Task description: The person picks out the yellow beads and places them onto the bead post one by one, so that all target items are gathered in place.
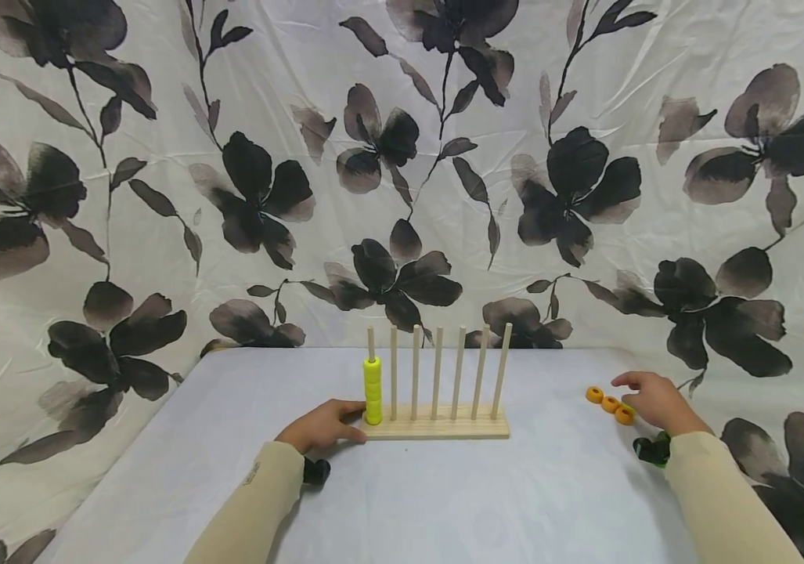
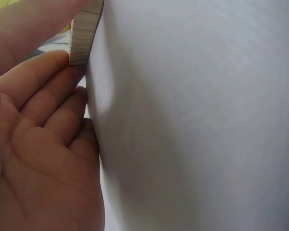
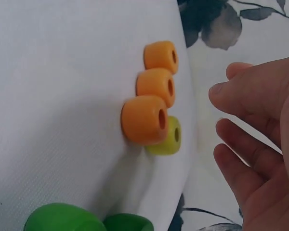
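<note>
A wooden peg rack (image 1: 437,428) stands on the table, with several upright pegs along its base. Several yellow beads (image 1: 373,392) are stacked on its leftmost peg. My left hand (image 1: 324,425) holds the left end of the base, thumb at the front and fingers behind. In the left wrist view the base's end (image 2: 84,38) shows between thumb and fingertips. Over at the right, my right hand (image 1: 658,403) hovers beside three orange beads (image 3: 155,86) in a slanting row, its fingers apart and holding nothing. One yellow bead (image 3: 172,137) lies against the nearest orange one.
Green beads (image 3: 62,219) lie near the right wrist, mostly hidden in the head view. A white cloth covers the table (image 1: 232,486). Behind it hangs a floral curtain (image 1: 402,157), which also shows past the table's right edge.
</note>
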The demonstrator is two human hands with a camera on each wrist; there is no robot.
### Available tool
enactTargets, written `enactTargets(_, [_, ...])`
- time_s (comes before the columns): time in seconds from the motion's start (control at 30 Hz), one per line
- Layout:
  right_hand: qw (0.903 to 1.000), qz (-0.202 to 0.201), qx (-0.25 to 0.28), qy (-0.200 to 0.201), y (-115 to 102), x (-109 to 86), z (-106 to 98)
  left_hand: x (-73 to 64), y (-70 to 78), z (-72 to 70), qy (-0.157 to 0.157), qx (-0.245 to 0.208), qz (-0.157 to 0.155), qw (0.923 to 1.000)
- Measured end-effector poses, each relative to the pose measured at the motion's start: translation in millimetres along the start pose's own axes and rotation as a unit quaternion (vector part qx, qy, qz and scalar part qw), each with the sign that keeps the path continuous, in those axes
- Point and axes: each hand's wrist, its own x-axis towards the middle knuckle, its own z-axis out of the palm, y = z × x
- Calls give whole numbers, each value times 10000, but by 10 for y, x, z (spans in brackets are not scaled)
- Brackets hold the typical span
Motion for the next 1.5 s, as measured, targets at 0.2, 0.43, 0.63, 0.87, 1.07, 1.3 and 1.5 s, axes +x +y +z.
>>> enactTargets(0.2, [9998, 179, -46, -58, 34, -21, 12, 16, -7, 11, 5, 72, 18, 10000])
enactTargets(0.43, [9992, 305, -8, -252, 128, 3, 43, -7, 27, 4, 11, 208, 75, 9998])
enactTargets(0.63, [9984, 398, -137, -385, 220, 20, 100, -24, 30, 47, -42, 401, 33, 9992])
enactTargets(0.87, [9981, 499, -89, -359, 212, 1, 160, -63, 59, 40, -86, 652, 52, 9978])
enactTargets(1.07, [9981, 528, -173, -280, 165, -22, 151, -89, 93, 11, -112, 749, 110, 9971])
enactTargets(1.3, [9984, 447, -277, -206, 140, -12, 115, -97, 107, -7, -92, 714, 164, 9973])
enactTargets(1.5, [9976, 598, -291, -218, 198, 25, 144, -90, 103, 5, -32, 847, 113, 9963])
